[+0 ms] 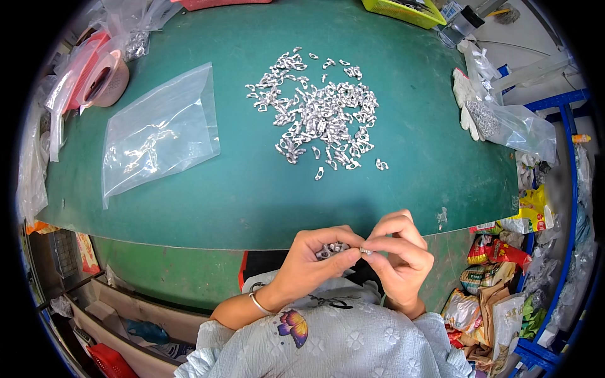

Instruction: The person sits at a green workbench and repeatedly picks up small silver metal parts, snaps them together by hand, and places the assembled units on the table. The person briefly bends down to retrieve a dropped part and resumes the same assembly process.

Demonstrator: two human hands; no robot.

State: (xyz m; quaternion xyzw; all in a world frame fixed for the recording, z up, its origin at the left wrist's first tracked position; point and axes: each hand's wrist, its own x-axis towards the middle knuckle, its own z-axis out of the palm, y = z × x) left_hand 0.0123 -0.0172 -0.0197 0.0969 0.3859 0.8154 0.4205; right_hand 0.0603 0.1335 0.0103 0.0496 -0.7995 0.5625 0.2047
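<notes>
In the head view, a loose heap of small silver metal pieces with looped ends (328, 113) serves as the landmark, spread over a dark green tabletop (252, 195). A few strays lie just beside the heap on its near side.

Nearer the person than the heap, by the table's near edge, the left hand (315, 257) is curled into a cup around a small cluster of silver metal pieces (331, 251). The right hand (401, 261) is narrowed to a pinch, its thumb and fingers meeting the left hand's fingertips at one small silver piece (365, 251); which hand bears it, I cannot tell. A pale bangle (259, 303) circles the left wrist.

To the left of the heap, well apart from it, a clear flat plastic bag (164, 135) lies on the tabletop; farther left stands a pale pink plastic basket (116, 85). Beyond the heap to the right is a lime-green plastic tray (403, 17). Well right of the heap, a white fabric glove (465, 101) lies beside a clear plastic bag of small silver bits (485, 120).
</notes>
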